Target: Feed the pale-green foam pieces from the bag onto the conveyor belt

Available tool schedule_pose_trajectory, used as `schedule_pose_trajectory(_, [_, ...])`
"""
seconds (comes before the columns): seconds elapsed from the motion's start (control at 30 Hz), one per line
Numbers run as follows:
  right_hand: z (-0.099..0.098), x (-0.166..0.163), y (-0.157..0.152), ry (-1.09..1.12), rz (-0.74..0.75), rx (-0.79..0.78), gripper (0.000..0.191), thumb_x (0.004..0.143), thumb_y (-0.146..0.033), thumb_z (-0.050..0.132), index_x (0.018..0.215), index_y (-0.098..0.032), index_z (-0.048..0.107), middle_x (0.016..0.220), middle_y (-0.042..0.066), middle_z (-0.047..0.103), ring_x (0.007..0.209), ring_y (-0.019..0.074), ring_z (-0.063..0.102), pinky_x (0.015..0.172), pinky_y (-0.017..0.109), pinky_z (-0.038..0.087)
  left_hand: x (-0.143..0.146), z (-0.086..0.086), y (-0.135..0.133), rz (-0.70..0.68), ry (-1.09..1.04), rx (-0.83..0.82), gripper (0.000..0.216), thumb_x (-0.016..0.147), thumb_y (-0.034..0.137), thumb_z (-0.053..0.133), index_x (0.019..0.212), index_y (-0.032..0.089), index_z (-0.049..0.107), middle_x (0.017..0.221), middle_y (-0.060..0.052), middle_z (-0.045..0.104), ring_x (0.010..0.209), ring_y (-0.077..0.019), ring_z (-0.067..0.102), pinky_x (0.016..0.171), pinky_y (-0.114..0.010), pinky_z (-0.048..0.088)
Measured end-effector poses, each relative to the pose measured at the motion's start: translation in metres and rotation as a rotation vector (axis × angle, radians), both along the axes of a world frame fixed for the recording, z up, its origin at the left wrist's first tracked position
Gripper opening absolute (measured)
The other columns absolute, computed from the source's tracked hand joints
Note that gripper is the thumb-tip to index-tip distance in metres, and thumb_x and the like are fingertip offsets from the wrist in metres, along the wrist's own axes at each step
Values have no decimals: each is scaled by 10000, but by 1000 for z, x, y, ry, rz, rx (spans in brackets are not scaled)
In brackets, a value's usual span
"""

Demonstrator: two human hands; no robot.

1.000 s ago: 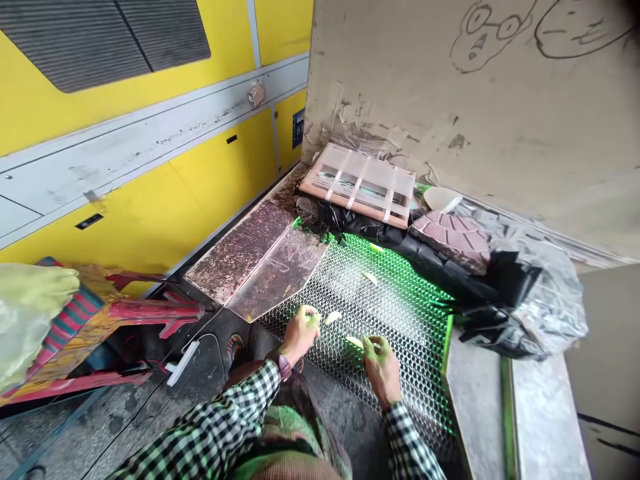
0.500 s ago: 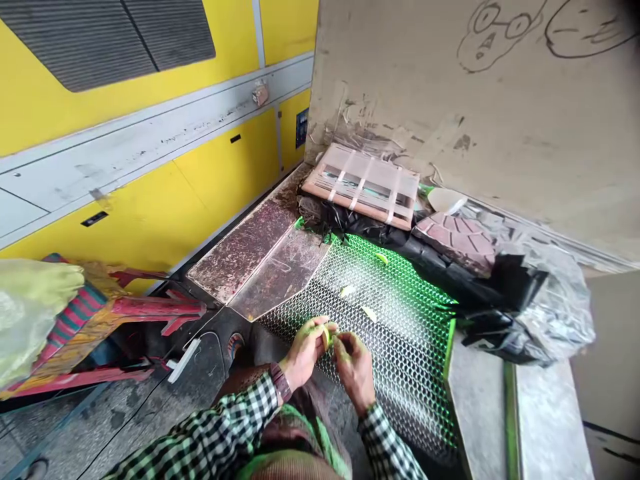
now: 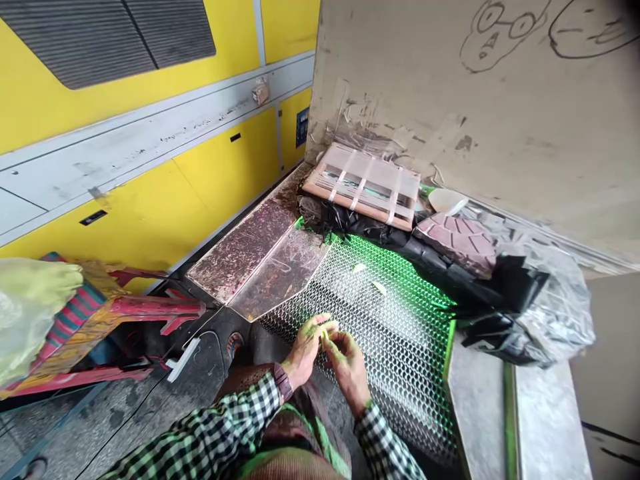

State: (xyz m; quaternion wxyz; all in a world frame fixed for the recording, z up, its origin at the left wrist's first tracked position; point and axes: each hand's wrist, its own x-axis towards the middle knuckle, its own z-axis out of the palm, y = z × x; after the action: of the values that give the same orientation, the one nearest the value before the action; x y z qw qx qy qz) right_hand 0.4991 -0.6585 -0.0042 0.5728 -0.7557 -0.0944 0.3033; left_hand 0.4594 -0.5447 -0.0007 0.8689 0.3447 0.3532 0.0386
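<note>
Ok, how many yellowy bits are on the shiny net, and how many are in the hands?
Lying on the mesh: 2 pale yellow bits
Pinched between the left hand and right hand: 1 pale yellow bit
Total: 3

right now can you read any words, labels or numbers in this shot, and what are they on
No word, brand or number is readable.
Blue label on the yellow machine panel: too small to read.
Small black plate on the same panel: nothing legible.
Beige board: only drawn faces, no text.
</note>
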Motion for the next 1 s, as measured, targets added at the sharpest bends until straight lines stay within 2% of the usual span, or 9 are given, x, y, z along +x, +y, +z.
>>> schedule_pose_trajectory(0.1, [-3, 9, -3, -116, 4, -33, 392, 930, -593, 598, 926, -203, 635, 852, 29, 684, 728, 174, 605, 648, 278, 495, 0, 2, 1, 3, 38, 46, 525, 809, 334, 672, 1287, 138, 576, 1300, -199, 679, 1103, -275, 686, 973, -410, 499])
schedule_pose_trajectory(0.27, [-8, 44, -16, -699, 11, -452, 329, 1012, -478, 462, 935, -203, 625, 894, 69, 653, 729, 187, 558, 620, 291, 417, -3, 6, 8, 85, 41, 94, 571, 844, 433, 664, 1316, 141, 530, 1332, -242, 652, 1197, -306, 660, 1026, -456, 480])
schedule_pose_trajectory(0.37, [-3, 50, -19, -848, 33, -514, 318, 1021, -436, 437, 988, -199, 647, 1017, 106, 657, 832, 217, 575, 681, 318, 440, -5, 9, 9, 48, 29, 107, 543, 882, 421, 622, 1347, 155, 529, 1339, -227, 656, 1226, -305, 650, 1058, -476, 456])
schedule_pose_trajectory(0.43, [4, 39, -15, -732, 33, -419, 318, 1018, -454, 465, 1060, -201, 653, 1062, 108, 667, 854, 219, 597, 710, 326, 466, -5, 12, 6, 2, 0, 116, 512, 906, 394, 593, 1361, 167, 542, 1353, -204, 656, 1245, -296, 639, 1087, -476, 436])
schedule_pose_trajectory(0.57, [14, 8, -3, -208, 42, -5, 373, 985, -549, 531, 1059, -206, 659, 976, 74, 715, 802, 202, 640, 688, 305, 506, -3, 15, -5, -66, -123, 166, 489, 936, 412, 586, 1365, 177, 572, 1390, -179, 639, 1303, -279, 593, 1154, -451, 394])
schedule_pose_trajectory(0.63, [11, 3, -3, -139, -39, 21, 401, 962, -585, 556, 1018, -202, 660, 929, 64, 721, 771, 199, 636, 658, 296, 494, -4, 13, -7, -76, -137, 171, 526, 931, 459, 607, 1386, 198, 566, 1446, -171, 597, 1347, -280, 556, 1162, -443, 393])
schedule_pose_trajectory(0.73, [-3, 17, -14, -436, -29, -265, 378, 990, -553, 521, 934, -208, 665, 856, 51, 692, 722, 188, 598, 641, 288, 437, -8, 10, -3, -54, -57, 173, 569, 906, 539, 630, 1378, 228, 566, 1502, -165, 544, 1335, -297, 563, 1112, -463, 444])
schedule_pose_trajectory(0.83, [-17, 44, -26, -798, 104, -503, 382, 1041, -453, 428, 870, -203, 661, 838, 60, 644, 725, 184, 551, 632, 285, 390, -20, 12, 13, -61, 25, 206, 542, 888, 574, 631, 1274, 194, 623, 1369, -187, 645, 1211, -302, 647, 1043, -480, 492])
schedule_pose_trajectory(1.0, [-7, 62, -22, -923, 6, -588, 334, 1044, -398, 418, 1126, -178, 655, 1085, 110, 625, 814, 198, 567, 542, 255, 363, -72, 20, 50, 4, 181, 282, 587, 823, 600, 685, 1210, 159, 655, 1211, -180, 726, 1089, -289, 705, 958, -443, 542])
